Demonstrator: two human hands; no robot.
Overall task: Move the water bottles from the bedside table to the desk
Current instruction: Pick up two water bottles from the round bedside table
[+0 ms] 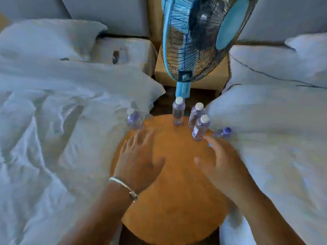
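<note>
A blue standing fan (203,38) rises beyond the far edge of the round table, its cage tilted. Rumpled white bedding (58,106) lies along the left edge, and white pillows (276,110) along the right.

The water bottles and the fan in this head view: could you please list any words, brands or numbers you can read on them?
None can be read.
Nearest upright water bottle: pale label, print too blurred to read.
Other upright bottles: purple-tinted wraps, no legible text.
Lying bottle: mark on its cap, too small to read.
Blue fan: dark badge at the bottom of the grille, unreadable.
</note>
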